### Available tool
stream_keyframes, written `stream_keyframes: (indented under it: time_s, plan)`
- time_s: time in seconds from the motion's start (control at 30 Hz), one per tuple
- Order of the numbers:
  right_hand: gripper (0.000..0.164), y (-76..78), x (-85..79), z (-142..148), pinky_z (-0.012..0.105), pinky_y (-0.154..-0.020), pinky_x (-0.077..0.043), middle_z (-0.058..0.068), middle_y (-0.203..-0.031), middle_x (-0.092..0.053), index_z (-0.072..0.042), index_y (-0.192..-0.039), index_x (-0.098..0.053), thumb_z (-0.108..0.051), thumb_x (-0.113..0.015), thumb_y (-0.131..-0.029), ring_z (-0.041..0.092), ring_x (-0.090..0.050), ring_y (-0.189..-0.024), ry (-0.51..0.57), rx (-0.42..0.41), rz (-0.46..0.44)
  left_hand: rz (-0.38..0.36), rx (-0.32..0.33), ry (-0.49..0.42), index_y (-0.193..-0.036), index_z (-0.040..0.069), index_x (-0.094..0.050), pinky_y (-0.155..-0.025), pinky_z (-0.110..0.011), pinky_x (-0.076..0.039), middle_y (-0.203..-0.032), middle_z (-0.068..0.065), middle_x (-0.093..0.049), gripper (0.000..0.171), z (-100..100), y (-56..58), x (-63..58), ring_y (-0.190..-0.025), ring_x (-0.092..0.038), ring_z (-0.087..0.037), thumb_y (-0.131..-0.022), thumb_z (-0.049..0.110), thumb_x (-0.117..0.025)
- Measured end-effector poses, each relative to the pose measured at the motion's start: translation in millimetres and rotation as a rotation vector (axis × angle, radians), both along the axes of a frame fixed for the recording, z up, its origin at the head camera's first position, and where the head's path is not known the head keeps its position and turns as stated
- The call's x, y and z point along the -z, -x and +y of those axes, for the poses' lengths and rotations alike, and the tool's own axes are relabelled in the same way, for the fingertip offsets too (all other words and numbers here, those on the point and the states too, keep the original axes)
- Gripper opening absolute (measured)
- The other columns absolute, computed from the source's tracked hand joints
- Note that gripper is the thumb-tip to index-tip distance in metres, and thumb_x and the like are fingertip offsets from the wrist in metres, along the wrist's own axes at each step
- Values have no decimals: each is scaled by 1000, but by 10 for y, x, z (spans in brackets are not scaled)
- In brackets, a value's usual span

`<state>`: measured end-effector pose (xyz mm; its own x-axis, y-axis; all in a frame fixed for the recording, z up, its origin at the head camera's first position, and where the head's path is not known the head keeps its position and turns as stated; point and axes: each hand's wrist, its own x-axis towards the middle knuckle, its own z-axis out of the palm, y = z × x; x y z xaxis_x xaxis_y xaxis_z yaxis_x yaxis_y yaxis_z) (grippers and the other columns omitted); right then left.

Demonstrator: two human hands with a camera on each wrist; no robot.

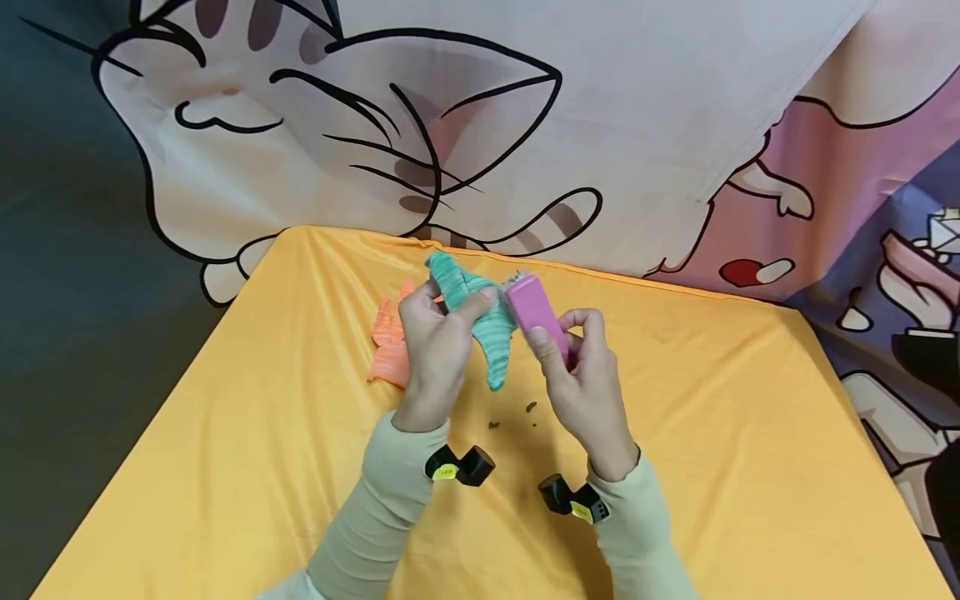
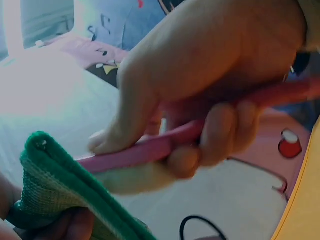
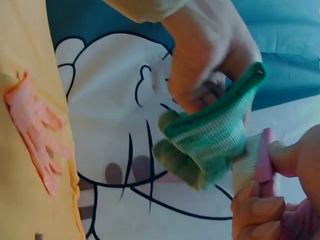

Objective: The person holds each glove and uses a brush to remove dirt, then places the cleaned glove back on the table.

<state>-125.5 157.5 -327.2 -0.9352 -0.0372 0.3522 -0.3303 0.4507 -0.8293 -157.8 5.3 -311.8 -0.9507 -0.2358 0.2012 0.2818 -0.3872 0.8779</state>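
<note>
My left hand (image 1: 435, 358) pinches a small green knitted glove (image 1: 491, 337) between thumb and fingers, held up over the table. The glove's cuff opening (image 3: 220, 115) shows in the right wrist view, with its fingers dangling. My right hand (image 1: 592, 392) grips a pink brush (image 1: 536, 304) by its slim handle, thumb along the top. In the right wrist view the pale bristles (image 3: 245, 167) are right at the glove's side. The left wrist view shows the brush's pink handle (image 2: 185, 135) in the curled fingers, its tip partly hidden behind the green glove (image 2: 55, 185).
An orange glove (image 1: 388, 354) lies flat on the yellow tablecloth (image 1: 300, 467), just left of my left hand. Several small brown bits (image 1: 531, 407) are scattered between my forearms. Behind the table hangs a cloth printed with a cartoon cat (image 1: 315, 167).
</note>
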Motion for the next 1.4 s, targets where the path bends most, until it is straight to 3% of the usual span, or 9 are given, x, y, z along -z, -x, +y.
stream_keyframes:
  time_s: [0.1, 0.23, 0.4, 0.53, 0.8, 0.9, 1.0, 1.23, 1.4]
  plan:
    - [28, 4, -7, 48, 24, -34, -25, 3, -52, -43, -6, -103, -41, -27, -56, -92, 11, -34, -39, 32, 16, -21, 26, -30, 20, -72, 4, -50, -60, -32, -54, -63, -5, -52, 19, -23, 19, 13, -59, -57, -14, -79, -4, -66]
    - [22, -25, -33, 52, 25, -34, -27, 8, -52, -43, -5, -101, -40, -20, -54, -93, 13, -35, -40, 192, -20, 8, 61, -75, 230, -75, 3, -53, -44, -25, -46, -59, -6, -56, 14, 0, -1, 23, -48, -54, -14, -82, 3, -65]
    - [17, -52, -39, -25, 26, -35, -27, 10, -53, -41, -5, -102, -37, -13, -50, -94, 14, -34, -40, 328, -89, 72, 50, 37, 414, -91, 2, -63, -40, -28, -45, -68, -11, -68, 8, 129, -66, 21, -48, -61, -20, -86, 9, -62]
    - [22, -35, -5, -92, 24, -33, -25, 6, -51, -40, -1, -102, -37, -15, -53, -93, 11, -32, -37, 247, -43, 141, 54, 65, 406, -93, 0, -64, -44, -30, -49, -65, -12, -65, 10, 201, -107, 14, -50, -61, -18, -86, 4, -57]
    - [30, 80, 164, -109, 22, -32, -23, 2, -49, -38, 0, -102, -40, -24, -55, -92, 10, -31, -36, 47, 123, 139, 115, -106, 234, -80, -2, -56, -35, -26, -41, -52, -12, -53, 4, 85, -59, -23, -40, -51, -14, -82, -4, -60]
    - [31, 134, 220, -31, 22, -34, -26, 3, -52, -44, -1, -102, -40, -27, -54, -92, 9, -36, -39, 77, 189, 65, 164, -196, 281, -79, -2, -55, -34, -22, -34, -53, -9, -48, 7, 1, -75, -65, -39, -44, -10, -81, -3, -61]
    - [26, 124, 167, 24, 21, -36, -31, 10, -55, -48, -4, -102, -40, -25, -52, -94, 10, -40, -42, 184, 179, 34, 184, -214, 333, -85, -2, -59, -33, -22, -31, -52, -10, -49, 5, -31, -95, -99, -37, -42, -10, -83, 1, -62]
    - [11, -139, -92, -141, 26, -33, -28, 14, -55, -43, -8, -102, -37, -9, -46, -95, 13, -36, -40, 437, -97, 137, 105, 12, 378, -99, 1, -57, -34, -27, -36, -53, -12, -55, 16, 57, -122, -99, -39, -47, -21, -91, 14, -57]
    - [11, -208, -117, -226, 27, -32, -24, 7, -53, -39, -7, -103, -36, -5, -44, -96, 13, -32, -39, 467, -145, 136, 38, 224, 269, -110, 3, -51, -49, -30, -50, -70, -15, -63, 20, 67, -133, -108, -55, -59, -23, -93, 14, -52]
